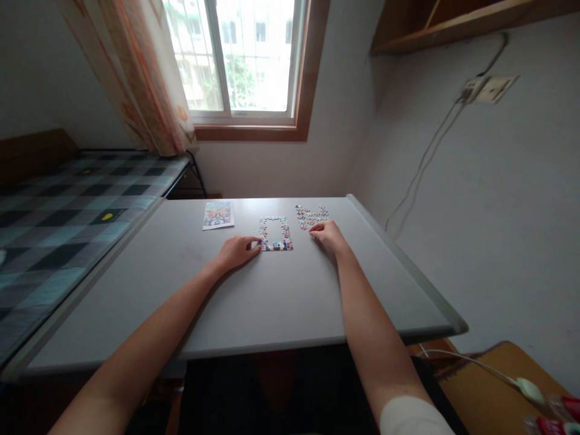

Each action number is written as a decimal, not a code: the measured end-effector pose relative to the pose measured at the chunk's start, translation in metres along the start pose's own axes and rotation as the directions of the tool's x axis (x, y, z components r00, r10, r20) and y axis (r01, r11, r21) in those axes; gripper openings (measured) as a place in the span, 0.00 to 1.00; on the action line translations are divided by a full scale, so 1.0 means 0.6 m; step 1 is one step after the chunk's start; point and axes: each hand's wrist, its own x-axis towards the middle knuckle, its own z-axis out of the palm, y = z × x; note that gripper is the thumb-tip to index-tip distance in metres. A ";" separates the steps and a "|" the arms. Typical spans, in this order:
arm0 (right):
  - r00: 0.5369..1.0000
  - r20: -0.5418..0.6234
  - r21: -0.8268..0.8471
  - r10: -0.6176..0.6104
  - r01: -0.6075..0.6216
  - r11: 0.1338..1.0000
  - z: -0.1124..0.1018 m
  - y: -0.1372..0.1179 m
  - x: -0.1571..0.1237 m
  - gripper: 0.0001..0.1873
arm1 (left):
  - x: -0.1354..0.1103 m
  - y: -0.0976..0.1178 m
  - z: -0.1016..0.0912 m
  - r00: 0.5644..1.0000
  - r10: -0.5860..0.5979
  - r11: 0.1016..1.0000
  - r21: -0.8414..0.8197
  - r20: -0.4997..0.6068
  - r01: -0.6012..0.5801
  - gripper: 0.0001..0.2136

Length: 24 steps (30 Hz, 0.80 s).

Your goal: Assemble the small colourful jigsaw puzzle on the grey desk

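A partly assembled jigsaw puzzle lies flat on the table, its pieces joined into a rectangular frame around a bare middle. My left hand rests at the lower left edge of it, thumb and forefinger apart, fingertips touching the border. To the right lie several loose puzzle pieces in a spread-out cluster. Just below that cluster, my right hand is closed in a pinch, with a small puzzle piece at its fingertips, mostly hidden by the fingers.
A printed picture sheet lies at the back left of the grey table. Beyond the table's left side stands a bed with a checked cover. A wall with cables borders the right; a window is behind.
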 end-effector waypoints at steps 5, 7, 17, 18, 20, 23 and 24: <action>0.999 -0.008 -0.037 -0.053 0.053 0.998 0.006 -0.015 -0.006 0.08 | 0.000 0.001 -0.001 1.000 -0.002 1.000 0.006 0.004 0.002 0.19; 0.997 -0.050 -0.080 -0.058 0.054 0.995 0.006 -0.018 -0.007 0.09 | 0.000 0.002 -0.002 1.000 -0.002 1.000 0.007 0.012 0.002 0.19; 1.000 -0.027 -0.237 0.006 -0.012 0.971 0.008 -0.015 -0.011 0.06 | 0.002 0.000 0.000 1.000 0.010 1.000 0.020 0.009 -0.010 0.19; 0.999 -0.045 -0.221 0.003 -0.013 0.975 0.008 -0.016 -0.011 0.06 | 0.002 0.000 0.001 1.000 0.010 1.000 0.020 0.006 -0.010 0.19; 0.992 -0.124 -0.155 -0.004 -0.015 0.988 0.005 -0.019 -0.008 0.06 | 0.001 0.000 0.001 1.000 0.009 1.000 0.018 -0.001 -0.009 0.19; 0.964 -0.264 -0.026 0.000 -0.007 1.000 -0.004 -0.027 0.007 0.07 | 0.001 0.000 0.002 1.000 0.011 1.000 0.012 -0.003 -0.011 0.19; 0.959 -0.283 0.005 0.005 -0.003 1.000 -0.006 -0.031 0.016 0.07 | 0.001 0.000 0.002 1.000 0.012 1.000 0.009 -0.003 -0.012 0.19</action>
